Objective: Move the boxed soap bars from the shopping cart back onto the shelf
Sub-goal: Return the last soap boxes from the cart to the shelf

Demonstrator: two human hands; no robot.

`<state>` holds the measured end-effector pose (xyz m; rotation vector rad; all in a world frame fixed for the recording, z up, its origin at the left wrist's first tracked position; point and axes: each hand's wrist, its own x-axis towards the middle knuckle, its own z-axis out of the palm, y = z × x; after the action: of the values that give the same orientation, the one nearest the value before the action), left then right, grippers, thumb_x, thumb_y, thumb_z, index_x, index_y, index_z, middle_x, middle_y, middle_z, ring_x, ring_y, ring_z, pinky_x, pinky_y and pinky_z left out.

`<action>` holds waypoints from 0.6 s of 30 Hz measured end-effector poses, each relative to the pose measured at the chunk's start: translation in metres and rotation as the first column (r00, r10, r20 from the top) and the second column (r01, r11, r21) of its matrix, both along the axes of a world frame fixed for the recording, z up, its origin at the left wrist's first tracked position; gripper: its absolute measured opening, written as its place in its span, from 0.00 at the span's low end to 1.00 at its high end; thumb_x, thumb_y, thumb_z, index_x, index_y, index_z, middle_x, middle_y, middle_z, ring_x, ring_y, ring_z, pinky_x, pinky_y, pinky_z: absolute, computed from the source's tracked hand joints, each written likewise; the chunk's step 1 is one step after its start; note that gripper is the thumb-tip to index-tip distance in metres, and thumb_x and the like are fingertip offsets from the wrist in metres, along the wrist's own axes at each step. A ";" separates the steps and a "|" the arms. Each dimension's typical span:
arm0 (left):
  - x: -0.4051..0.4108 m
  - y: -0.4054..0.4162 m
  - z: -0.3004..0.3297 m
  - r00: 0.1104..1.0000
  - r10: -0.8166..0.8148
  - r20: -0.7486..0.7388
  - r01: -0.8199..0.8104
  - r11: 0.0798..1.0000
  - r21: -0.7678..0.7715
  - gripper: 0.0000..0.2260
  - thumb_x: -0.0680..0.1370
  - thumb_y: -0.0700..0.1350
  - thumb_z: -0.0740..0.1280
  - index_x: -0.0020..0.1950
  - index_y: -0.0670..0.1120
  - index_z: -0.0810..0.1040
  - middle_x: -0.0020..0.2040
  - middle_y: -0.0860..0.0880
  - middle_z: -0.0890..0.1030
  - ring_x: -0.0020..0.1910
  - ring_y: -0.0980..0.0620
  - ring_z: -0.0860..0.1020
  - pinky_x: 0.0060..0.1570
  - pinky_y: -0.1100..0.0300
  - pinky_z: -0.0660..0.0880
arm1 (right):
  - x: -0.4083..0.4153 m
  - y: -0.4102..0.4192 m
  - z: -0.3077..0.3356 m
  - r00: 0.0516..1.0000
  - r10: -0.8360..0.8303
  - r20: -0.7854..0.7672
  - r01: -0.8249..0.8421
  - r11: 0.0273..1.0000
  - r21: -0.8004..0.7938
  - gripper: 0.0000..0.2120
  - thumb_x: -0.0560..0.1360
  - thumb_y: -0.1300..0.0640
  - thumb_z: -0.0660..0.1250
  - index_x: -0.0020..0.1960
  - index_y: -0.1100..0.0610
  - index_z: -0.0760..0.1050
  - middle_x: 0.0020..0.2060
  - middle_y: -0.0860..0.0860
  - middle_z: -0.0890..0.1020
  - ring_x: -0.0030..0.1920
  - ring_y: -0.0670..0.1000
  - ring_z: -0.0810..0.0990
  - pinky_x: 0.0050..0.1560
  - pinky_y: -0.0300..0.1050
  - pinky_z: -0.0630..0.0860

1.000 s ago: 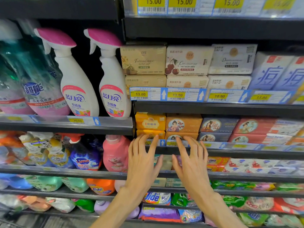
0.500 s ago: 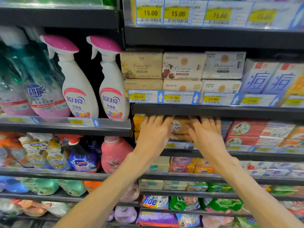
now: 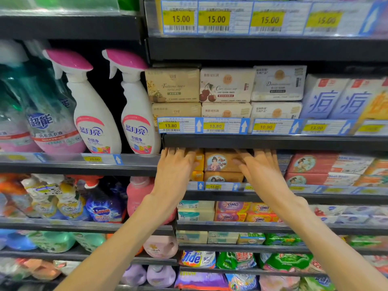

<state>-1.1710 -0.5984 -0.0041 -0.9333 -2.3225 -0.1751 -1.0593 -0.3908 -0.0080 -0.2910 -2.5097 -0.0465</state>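
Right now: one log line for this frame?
left hand: open, on yellow boxes | right hand: open, on orange soap boxes | cart: unseen

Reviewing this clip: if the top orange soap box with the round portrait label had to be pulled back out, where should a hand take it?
By its two short ends, coming straight in from the front: the orange soap box lies flat on another box, with little room under the shelf above.

Dark metal store shelving (image 3: 273,141) with yellow price tags (image 3: 216,18), brightly lit.
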 end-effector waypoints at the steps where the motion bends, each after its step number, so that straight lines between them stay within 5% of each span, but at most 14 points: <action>1: 0.001 0.000 0.000 1.000 -0.002 -0.001 0.002 1.000 0.006 0.12 0.72 0.50 0.76 0.51 0.44 0.83 0.49 0.42 0.83 0.50 0.38 0.79 0.53 0.47 0.75 | 0.000 0.000 0.001 1.000 0.003 0.006 -0.003 1.000 -0.006 0.19 0.78 0.50 0.68 0.66 0.55 0.76 0.58 0.62 0.76 0.63 0.67 0.69 0.65 0.66 0.71; 18: 0.004 0.011 -0.009 0.996 -0.081 0.025 0.080 0.995 0.065 0.17 0.75 0.41 0.74 0.63 0.46 0.78 0.58 0.43 0.81 0.62 0.38 0.76 0.67 0.39 0.68 | 0.004 -0.001 0.004 1.000 -0.006 0.012 0.006 1.000 0.027 0.16 0.77 0.52 0.69 0.62 0.58 0.78 0.58 0.62 0.76 0.62 0.65 0.66 0.62 0.64 0.72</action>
<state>-1.1673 -0.5870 -0.0131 -0.9991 -2.2921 -0.2954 -1.0557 -0.3922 -0.0042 -0.2875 -2.5186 -0.0851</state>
